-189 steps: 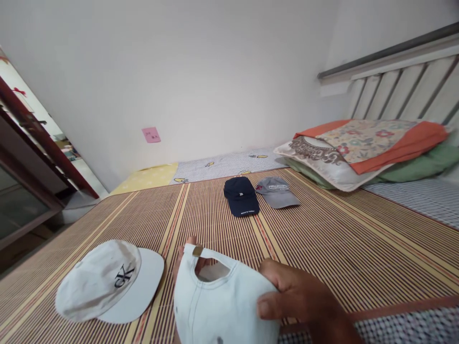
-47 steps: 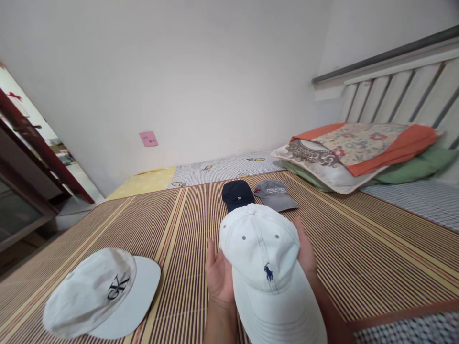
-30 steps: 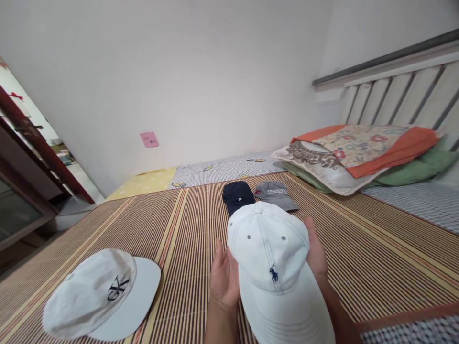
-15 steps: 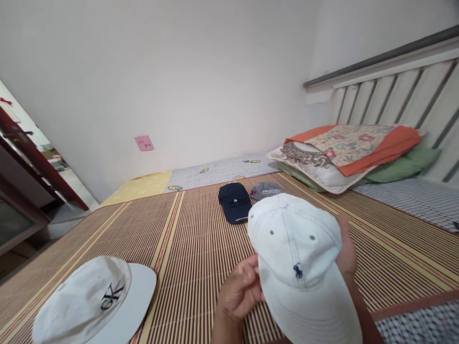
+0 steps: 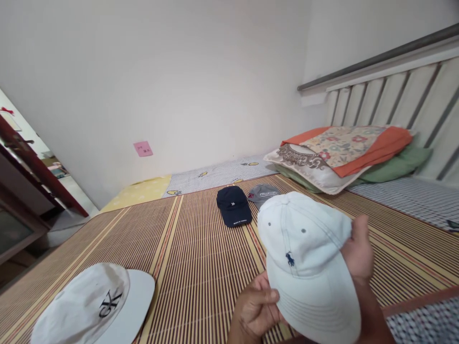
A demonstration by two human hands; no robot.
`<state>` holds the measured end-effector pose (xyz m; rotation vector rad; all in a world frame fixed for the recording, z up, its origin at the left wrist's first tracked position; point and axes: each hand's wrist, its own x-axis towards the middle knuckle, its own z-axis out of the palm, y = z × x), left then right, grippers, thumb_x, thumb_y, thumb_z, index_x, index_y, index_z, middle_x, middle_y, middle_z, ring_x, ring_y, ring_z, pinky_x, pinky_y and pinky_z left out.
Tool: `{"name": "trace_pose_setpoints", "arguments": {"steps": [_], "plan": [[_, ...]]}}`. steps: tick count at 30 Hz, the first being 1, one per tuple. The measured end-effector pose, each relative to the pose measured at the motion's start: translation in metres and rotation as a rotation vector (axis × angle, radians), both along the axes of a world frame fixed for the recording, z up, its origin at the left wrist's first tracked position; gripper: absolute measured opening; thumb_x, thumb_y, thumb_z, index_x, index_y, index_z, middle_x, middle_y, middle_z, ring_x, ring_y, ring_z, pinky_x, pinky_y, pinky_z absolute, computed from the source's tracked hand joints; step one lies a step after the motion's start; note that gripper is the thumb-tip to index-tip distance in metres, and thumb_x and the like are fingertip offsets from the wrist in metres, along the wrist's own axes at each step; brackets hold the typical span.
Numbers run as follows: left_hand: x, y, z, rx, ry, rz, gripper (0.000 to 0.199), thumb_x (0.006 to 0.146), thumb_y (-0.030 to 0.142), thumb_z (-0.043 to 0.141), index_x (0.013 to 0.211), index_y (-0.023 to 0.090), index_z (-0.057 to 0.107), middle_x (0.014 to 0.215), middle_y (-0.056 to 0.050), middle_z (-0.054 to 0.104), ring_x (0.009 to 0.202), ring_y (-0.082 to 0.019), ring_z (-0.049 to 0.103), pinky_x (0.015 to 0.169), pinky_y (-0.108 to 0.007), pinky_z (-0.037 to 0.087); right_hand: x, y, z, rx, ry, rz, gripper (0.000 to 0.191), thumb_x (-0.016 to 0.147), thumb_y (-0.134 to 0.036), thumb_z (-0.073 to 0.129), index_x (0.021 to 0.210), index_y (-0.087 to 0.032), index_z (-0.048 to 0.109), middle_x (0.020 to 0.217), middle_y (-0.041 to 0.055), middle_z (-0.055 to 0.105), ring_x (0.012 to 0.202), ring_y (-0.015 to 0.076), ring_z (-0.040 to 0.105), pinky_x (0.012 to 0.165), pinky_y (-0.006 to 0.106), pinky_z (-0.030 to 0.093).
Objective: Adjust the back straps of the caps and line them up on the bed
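Held up in front of me is a white baseball cap (image 5: 304,243) with a small dark blue horse-rider emblem, its brim pointing down and toward me. My left hand (image 5: 254,306) pinches the left edge of the brim, thumb on top. On the far side, my right hand (image 5: 361,253) holds the crown; its thumb shows, while the fingers are hidden behind the cap. A navy cap (image 5: 233,206) and a grey cap (image 5: 264,192) lie side by side beyond it. At lower left lies another white cap (image 5: 89,306) with black letters.
A striped bamboo mat (image 5: 193,267) covers the bed. Pillows with an orange floral cover (image 5: 344,143) are stacked at the right, by a slatted headboard (image 5: 387,95). A pink note (image 5: 143,148) sticks to the wall; an open doorway is at far left.
The white cap has shifted slightly right and turned, its emblem now further left. Both hands moved right with it, and my left thumb now lies on top of the brim.
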<state>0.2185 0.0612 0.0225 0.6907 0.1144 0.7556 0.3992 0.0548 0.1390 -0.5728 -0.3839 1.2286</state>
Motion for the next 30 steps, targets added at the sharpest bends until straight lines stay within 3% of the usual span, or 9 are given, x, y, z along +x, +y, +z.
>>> {"name": "trace_pose_setpoints", "arguments": {"steps": [2,5,10,17,23,26,30], "plan": [[0.0,0.0,0.005,0.013,-0.008,0.031,0.059,0.07,0.026,0.089,0.124,0.009,0.072,0.121,-0.023,0.077,0.112,-0.038,0.074,0.095,-0.048,0.06,-0.001,0.003,-0.003,0.017,0.089,0.025,0.079,0.076,-0.09,0.058,0.116,-0.027,0.081,0.111,0.0168,0.082,0.116,0.0448,0.071,0.093,0.059,0.053],[-0.003,0.001,0.009,0.025,-0.003,0.046,0.062,0.072,0.027,0.088,0.129,0.011,0.07,0.127,-0.023,0.074,0.126,-0.041,0.066,0.106,-0.053,0.052,-0.006,0.005,-0.009,0.034,0.124,0.071,0.075,0.076,-0.089,0.058,0.11,-0.027,0.082,0.106,0.016,0.083,0.114,0.0439,0.071,0.094,0.059,0.053],[-0.007,0.004,0.009,0.038,0.001,0.073,0.06,0.075,0.025,0.086,0.131,0.012,0.069,0.13,-0.022,0.073,0.13,-0.04,0.063,0.109,-0.051,0.05,-0.014,0.008,-0.013,0.032,0.07,0.085,0.068,0.08,-0.088,0.054,0.104,-0.03,0.081,0.095,0.0118,0.084,0.106,0.041,0.074,0.092,0.057,0.055],[-0.016,0.007,0.018,0.029,-0.005,0.137,0.063,0.074,0.025,0.087,0.133,0.012,0.067,0.131,-0.021,0.074,0.13,-0.039,0.064,0.112,-0.05,0.049,-0.017,0.018,-0.023,-0.022,-0.036,0.076,0.077,0.08,-0.091,0.049,0.113,-0.028,0.077,0.102,0.0136,0.082,0.107,0.0421,0.073,0.086,0.057,0.056],[-0.046,0.02,0.019,0.036,-0.01,0.28,0.078,0.081,0.021,0.083,0.153,0.02,0.051,0.134,-0.016,0.073,0.131,-0.034,0.064,0.116,-0.047,0.047,-0.019,0.04,-0.042,-0.025,-0.021,0.232,0.078,0.081,-0.092,0.046,0.105,-0.025,0.078,0.101,0.0146,0.081,0.105,0.0393,0.073,0.085,0.052,0.057],[-0.064,0.028,0.018,0.047,-0.04,0.363,0.078,0.087,0.016,0.077,0.158,0.024,0.045,0.134,-0.013,0.074,0.129,-0.03,0.066,0.118,-0.043,0.046,-0.024,0.056,-0.061,-0.028,-0.033,0.267,0.064,0.087,-0.08,0.056,0.095,-0.021,0.078,0.097,0.0133,0.08,0.095,0.0332,0.074,0.081,0.045,0.058],[-0.088,0.038,0.014,0.011,-0.063,0.478,0.078,0.094,0.006,0.065,0.162,0.03,0.035,0.136,-0.009,0.074,0.121,-0.02,0.071,0.115,-0.033,0.048,-0.033,0.072,-0.083,-0.127,-0.037,0.202,0.043,0.095,-0.056,0.063,0.085,-0.017,0.078,0.079,0.0092,0.076,0.074,0.0218,0.069,0.07,0.031,0.056]]}}
